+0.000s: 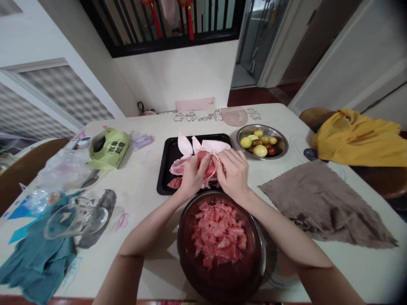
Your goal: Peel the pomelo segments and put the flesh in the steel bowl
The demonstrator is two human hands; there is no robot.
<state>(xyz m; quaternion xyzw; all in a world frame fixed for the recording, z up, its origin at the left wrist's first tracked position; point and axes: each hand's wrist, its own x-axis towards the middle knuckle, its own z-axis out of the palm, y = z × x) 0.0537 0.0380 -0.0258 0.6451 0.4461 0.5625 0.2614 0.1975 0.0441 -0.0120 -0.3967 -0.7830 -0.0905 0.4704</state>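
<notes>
Over the near edge of a black tray [163, 170], my left hand [194, 173] and my right hand [233, 171] pinch a red pomelo segment [210, 169] between them. Fingers and thumbs of both are closed on it, and pale membrane hangs off its sides. Thick pale pink pomelo peel [185, 144] lies in the tray, with more reddish pieces [174, 183] at its left side. Below my wrists stands a metal bowl [259, 258] holding a heap of loose red pomelo flesh [219, 235].
A steel bowl of small fruit [260, 146] stands behind my right hand. Rightward lie a brown cloth [330, 203] and a yellow cloth [359, 137]. At left are a glass pitcher [76, 218], a teal cloth [41, 254], a green paper item [111, 148] and clear plastic [65, 167].
</notes>
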